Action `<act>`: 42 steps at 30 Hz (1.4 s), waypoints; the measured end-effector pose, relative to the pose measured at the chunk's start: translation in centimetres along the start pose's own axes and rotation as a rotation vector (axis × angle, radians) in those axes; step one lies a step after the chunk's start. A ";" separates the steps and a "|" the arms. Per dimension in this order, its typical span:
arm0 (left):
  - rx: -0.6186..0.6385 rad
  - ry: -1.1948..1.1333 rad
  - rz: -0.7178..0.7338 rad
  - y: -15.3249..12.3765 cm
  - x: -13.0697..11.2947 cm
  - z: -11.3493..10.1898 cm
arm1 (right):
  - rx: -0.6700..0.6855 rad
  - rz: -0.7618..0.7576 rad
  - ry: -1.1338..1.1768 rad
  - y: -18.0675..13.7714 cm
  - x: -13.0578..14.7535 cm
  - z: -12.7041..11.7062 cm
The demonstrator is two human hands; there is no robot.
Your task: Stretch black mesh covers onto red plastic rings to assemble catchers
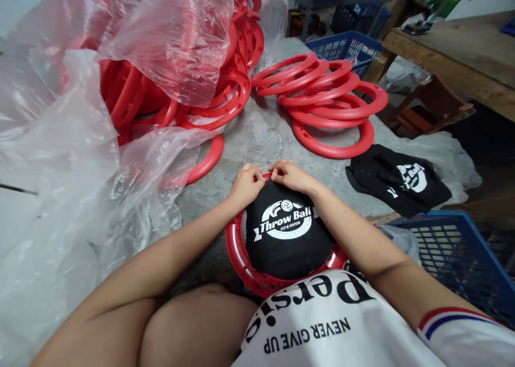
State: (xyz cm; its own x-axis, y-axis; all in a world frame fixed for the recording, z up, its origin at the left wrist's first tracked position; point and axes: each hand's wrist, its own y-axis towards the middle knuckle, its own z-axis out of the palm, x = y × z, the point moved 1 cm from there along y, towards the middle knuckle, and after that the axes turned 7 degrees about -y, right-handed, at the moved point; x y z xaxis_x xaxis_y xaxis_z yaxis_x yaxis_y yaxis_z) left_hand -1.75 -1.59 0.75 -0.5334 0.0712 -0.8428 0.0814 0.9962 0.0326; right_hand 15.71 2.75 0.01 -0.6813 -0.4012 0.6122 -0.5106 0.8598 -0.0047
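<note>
- At the near edge of the grey counter (261, 136), right in front of the person, lies one red ring (237, 254) with a black cloth (287, 238) spread over it
- The left hand (246, 184) and the right hand (290, 175) sit side by side at the far rim of the ring. Both have their fingers curled in tight, and they pinch the edge of the black cloth between thumb and fingertips
- To do this bit well, I think the cloth edge should be pulled snug over the rim a little at a time. The hands should work close together so the cloth does not bunch up or slip off
- It looks wise to hold the ring flat and keep the white "Throw Ball" print in the middle
- The ring is hard, shiny plastic, round, with a raised lip
- The cloth is soft and dark, and it looks like fine net where the print sits
- The counter is rough and stony, with pale patches
- Farther back is a loose stack of red rings (330, 101), all the same round shape
- On the left, a big clear plastic bag (169, 45), thin and crinkly, holds more rings
- Another black cloth (396, 182) lies folded to the right, near a blue basket (454, 254) with an open grid wall
</note>
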 end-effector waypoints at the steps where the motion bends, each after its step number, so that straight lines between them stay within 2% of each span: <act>1: -0.001 0.006 -0.001 0.0 0.0 0.0 | -0.003 -0.003 -0.009 0.0 0.0 0.0; 13: 0.025 0.047 0.004 0.1 0.1 0.1 | 0.001 0.058 -0.014 -0.1 0.8 -0.3; 19: 0.024 -0.015 0.055 0.5 1.3 0.1 | -0.006 0.110 0.032 -0.1 0.2 -0.1; 21: 0.001 -0.039 0.081 0.5 1.7 0.2 | -0.004 0.067 0.065 -0.3 0.1 -0.2; 25: -0.016 -0.097 0.097 0.1 1.9 0.2 | 0.092 -0.144 -0.001 -0.6 0.2 -0.4; 28: -0.003 -0.090 0.099 0.0 1.4 -0.1 | 0.104 -0.099 -0.125 -0.1 -0.2 -0.5; 31: -0.026 0.034 0.188 -0.4 0.1 -0.8 | 0.065 -0.034 -0.229 0.1 -0.9 -0.6; 35: -0.041 0.369 0.286 -1.7 -1.7 -1.5 | -0.125 0.134 -0.368 -1.7 -2.5 -0.3; 39: 0.058 0.723 0.370 -2.6 -2.0 -1.0 | -0.259 0.124 -0.404 -4.4 -3.3 1.1; 42: 0.041 0.820 0.393 -2.9 -1.6 -0.5 | -0.320 0.100 -0.380 -5.5 -3.1 2.0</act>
State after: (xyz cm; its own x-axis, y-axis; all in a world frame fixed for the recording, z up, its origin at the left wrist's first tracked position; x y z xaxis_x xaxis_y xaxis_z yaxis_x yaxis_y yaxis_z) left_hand -1.52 -4.52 2.27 -0.8914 0.4347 -0.1284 0.4050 0.8911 0.2047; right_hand 19.60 -1.33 -3.43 -0.8916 -0.3476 0.2903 -0.2872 0.9296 0.2308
